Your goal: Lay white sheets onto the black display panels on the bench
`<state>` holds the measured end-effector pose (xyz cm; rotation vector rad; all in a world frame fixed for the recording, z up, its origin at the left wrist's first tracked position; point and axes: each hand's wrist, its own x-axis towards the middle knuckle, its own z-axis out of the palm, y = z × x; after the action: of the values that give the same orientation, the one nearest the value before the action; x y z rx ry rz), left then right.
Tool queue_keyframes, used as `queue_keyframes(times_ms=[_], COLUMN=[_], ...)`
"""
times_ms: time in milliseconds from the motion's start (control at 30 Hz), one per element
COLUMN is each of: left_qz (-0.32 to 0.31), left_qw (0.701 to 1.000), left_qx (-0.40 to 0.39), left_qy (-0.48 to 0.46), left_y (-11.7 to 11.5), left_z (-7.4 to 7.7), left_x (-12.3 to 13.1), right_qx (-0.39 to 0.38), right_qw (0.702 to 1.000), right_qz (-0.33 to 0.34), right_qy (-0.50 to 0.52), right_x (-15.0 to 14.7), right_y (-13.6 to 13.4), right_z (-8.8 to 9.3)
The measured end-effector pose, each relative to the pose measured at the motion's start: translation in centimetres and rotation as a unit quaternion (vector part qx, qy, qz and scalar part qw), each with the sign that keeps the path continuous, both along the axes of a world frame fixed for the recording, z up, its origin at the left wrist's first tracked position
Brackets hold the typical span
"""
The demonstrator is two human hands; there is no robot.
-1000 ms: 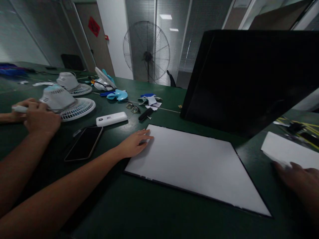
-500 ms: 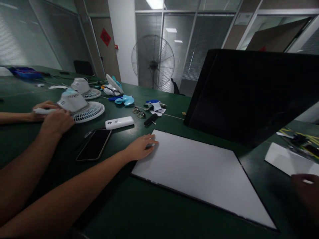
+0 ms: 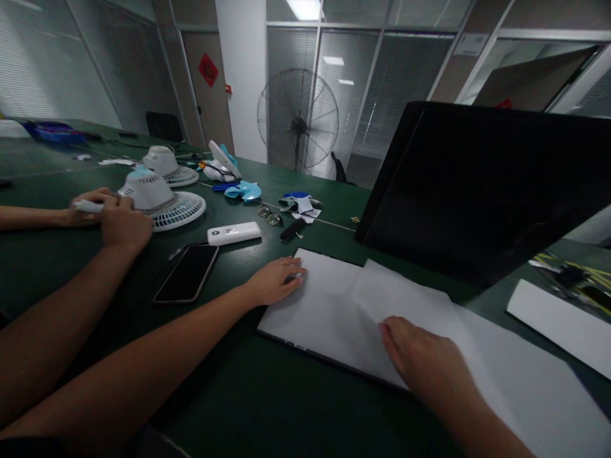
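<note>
My left hand lies with its fingers stretched over the left edge of a flat white panel in a thin black frame. A thin white sheet covers the panel's right part and reaches past it to the right, slightly rippled. My right hand is closed on the sheet near its left edge, over the middle of the panel. Its fingertips are partly hidden.
A large black screen stands tilted behind the panel. A phone, a white power bank and glasses lie left. Another person's hands work at a white fan part. A white board lies right.
My right hand has come in from the far right edge to the middle of the panel, bringing the white sheet over it. My left hand stays on the panel's left edge.
</note>
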<state>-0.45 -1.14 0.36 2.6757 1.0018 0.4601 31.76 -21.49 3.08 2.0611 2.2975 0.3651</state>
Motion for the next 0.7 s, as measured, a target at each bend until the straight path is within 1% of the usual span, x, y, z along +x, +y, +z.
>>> queue_keyframes(times_ms=[33, 100, 200, 300, 367, 400, 467, 500, 533, 600, 633, 700], left_qz=[0.000, 0.001, 0.001, -0.015, -0.023, -0.024, -0.018, -0.015, -0.013, -0.012, -0.011, -0.009], left_qw=[1.000, 1.000, 1.000, 1.000, 0.999, 0.999, 0.999, 0.999, 0.999, 0.999, 0.999, 0.999], left_qx=[-0.002, -0.008, -0.012, -0.009, -0.009, -0.010, -0.014, -0.017, -0.019, -0.021, -0.021, -0.019], left_qy=[0.000, -0.001, -0.009, 0.004, 0.025, 0.033, 0.041, 0.042, 0.042, 0.041, 0.039, 0.028], left_y=[0.0, -0.1, -0.2, -0.3, -0.3, -0.3, -0.4, -0.4, -0.4, -0.4, -0.5, -0.5], left_z=[0.0, 0.1, 0.2, 0.2, 0.2, 0.2, 0.3, 0.3, 0.4, 0.4, 0.5, 0.5], left_x=[0.0, 0.1, 0.0, -0.2, -0.3, -0.4, -0.5, -0.5, -0.5, -0.5, -0.5, -0.5], right_qx=[-0.009, -0.028, -0.048, -0.063, -0.069, -0.069, -0.062, -0.048, -0.033, 0.050, 0.076, 0.117], right_qw=[0.999, 0.995, 0.988, 0.981, 0.975, 0.973, 0.972, 0.975, 0.978, 0.983, 0.981, 0.975], right_qz=[0.043, 0.092, 0.133, 0.161, 0.169, 0.168, 0.154, 0.135, 0.112, 0.016, -0.026, -0.088], right_qy=[0.013, 0.033, 0.057, 0.091, 0.123, 0.140, 0.165, 0.172, 0.175, 0.178, 0.176, 0.168], right_x=[-2.9, -7.4, -11.8, -14.3, -14.7, -14.4, -11.9, -9.8, -7.1, -0.6, 2.9, 9.5], right_y=[0.3, 0.9, 1.7, 2.2, 2.3, 2.4, 2.8, 3.1, 3.4, 4.0, 4.0, 3.1], right_z=[-0.2, -0.4, 0.0, 0.9, 1.4, 1.5, 1.1, 0.7, 0.2, -0.5, -0.6, 0.1])
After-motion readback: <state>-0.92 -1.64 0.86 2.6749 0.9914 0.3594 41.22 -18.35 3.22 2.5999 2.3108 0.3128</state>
